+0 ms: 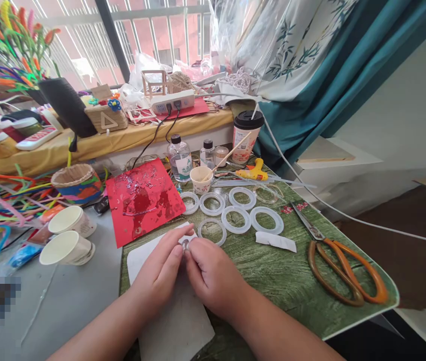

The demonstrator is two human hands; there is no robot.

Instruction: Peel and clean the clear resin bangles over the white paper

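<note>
Object, held between both hands

Got left hand and right hand meeting over a white sheet along the green desk's left edge; pinching a small piece, mostly hidden by fingers; have translucent rings mid-desk, just beyond; a white strip just beside the rightmost; scissors by the right edge, orange handles towards the near right corner; yellow glue gun and lidded cup near the far edge.
</note>
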